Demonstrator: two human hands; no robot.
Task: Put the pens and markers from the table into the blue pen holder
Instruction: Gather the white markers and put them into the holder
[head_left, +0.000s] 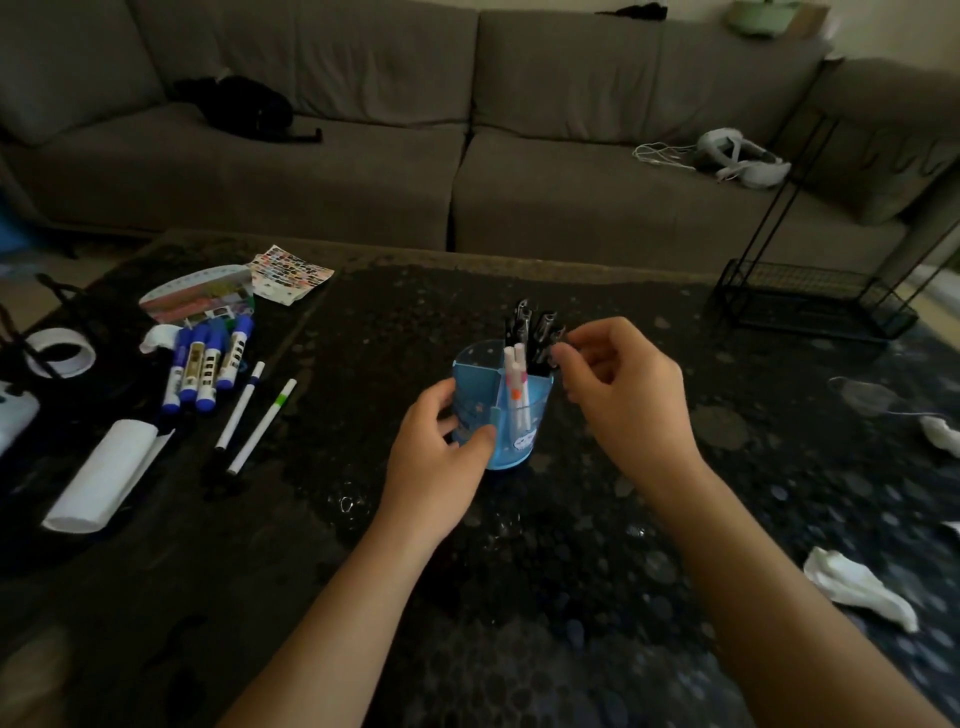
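the left hand (434, 447) wraps around the side of the blue pen holder (501, 415), thumb and fingers closed on its smooth translucent plastic wall. the right hand (618, 395) pinches with curled fingertips the top of the black pens (535, 332) standing inside. white markers (516, 384) stand in a front compartment. the holder stands on the dark speckled table (519, 571); blue-capped markers (205, 364) and two thin white pens (254, 415) lie well apart at the left.

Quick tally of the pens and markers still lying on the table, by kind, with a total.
Thick blue-capped markers: 4
Thin white pens: 2, one with a dark band, one with a green band
Total left on the table: 6
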